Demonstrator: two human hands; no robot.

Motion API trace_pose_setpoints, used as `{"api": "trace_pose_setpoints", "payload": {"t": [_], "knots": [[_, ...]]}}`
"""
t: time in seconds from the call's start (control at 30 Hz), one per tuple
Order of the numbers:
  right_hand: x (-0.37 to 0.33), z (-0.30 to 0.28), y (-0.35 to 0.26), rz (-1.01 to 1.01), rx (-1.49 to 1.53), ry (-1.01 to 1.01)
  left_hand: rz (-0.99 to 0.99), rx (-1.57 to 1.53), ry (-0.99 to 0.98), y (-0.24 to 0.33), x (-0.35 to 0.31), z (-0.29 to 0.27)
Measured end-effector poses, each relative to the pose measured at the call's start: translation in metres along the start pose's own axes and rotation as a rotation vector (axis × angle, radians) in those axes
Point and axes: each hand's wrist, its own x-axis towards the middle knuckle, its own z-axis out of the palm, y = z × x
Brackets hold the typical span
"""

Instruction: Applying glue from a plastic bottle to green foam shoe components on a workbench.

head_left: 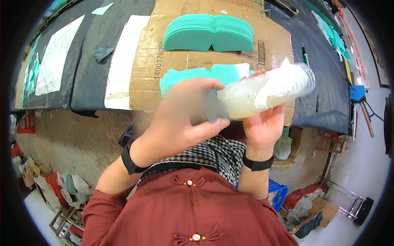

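A translucent plastic bottle (242, 96) with thick whitish stuff in it lies tilted across both my hands, in front of my chest. My right hand (264, 127) supports it from below, its fingers wrapped round the far side. At the bottle's left end, my left hand (176, 110) closes thumb and fingers about a blurred dark grey piece (215, 106); whether it is a cap or a cloth I cannot tell. Just beyond my hands, a fanned batch of green mask-shaped sheets (188, 74) lies on the cardboard (143, 78), partly hidden by my left hand and the bottle.
Farther back on the cardboard stands a neat stack of green mask-shaped sheets (209, 35). White paper (127, 57) and a grey scrap (101, 53) lie to the left on the black-covered table (92, 78). A blue crate (279, 192) sits on the floor by my right side.
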Motion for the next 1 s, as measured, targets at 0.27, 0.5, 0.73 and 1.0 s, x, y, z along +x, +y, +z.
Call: {"api": "trace_pose_setpoints", "payload": {"t": [0.27, 0.5, 0.73, 1.0], "knots": [[-0.008, 0.022, 0.009, -0.219, -0.677, -0.084, -0.534, -1.009, -0.087, 0.004, 0.012, -0.024], [-0.012, 0.008, -0.002, -0.153, -0.829, 0.013, -0.636, -1.15, -0.132, -0.005, 0.012, -0.017], [-0.025, 0.0, -0.015, -0.217, -0.716, -0.042, -0.679, -1.137, -0.305, 0.005, 0.028, 0.0], [-0.042, 0.008, -0.023, -0.245, -0.394, 0.185, -0.722, -1.0, -0.481, 0.001, 0.039, 0.016]]}}
